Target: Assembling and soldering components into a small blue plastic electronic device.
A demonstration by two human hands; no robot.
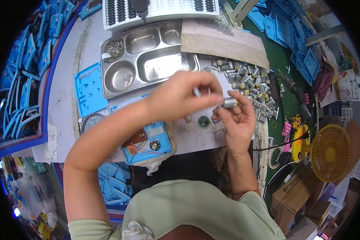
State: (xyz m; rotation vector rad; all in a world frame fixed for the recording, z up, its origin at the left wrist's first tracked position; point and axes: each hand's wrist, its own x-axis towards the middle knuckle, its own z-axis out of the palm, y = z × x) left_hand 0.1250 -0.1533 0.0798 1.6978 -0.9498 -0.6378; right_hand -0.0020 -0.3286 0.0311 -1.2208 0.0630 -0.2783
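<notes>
Between the thumb and fingers of my right hand (240,124) sits a small silver motor (229,103), held over the table. My left hand (188,96) reaches across from the left, blurred, its thumb and fingers pinched together beside the motor's end. Whatever lies in that pinch is too small to make out. To the right, beyond my hands, spreads a pile of similar small motors (248,82). A round green piece (204,121) lies on the table below my hands. Partly under my left forearm is a blue plastic housing (166,146) with a speaker (155,145), a brown board and wires.
A steel compartment tray (120,93) with small metal parts stands behind my left arm. A cardboard sheet (228,44) overlaps its right end. Farther back is a white rack (160,20). Blue housings (28,56) fill the left side; a yellow fan (330,154) stands right.
</notes>
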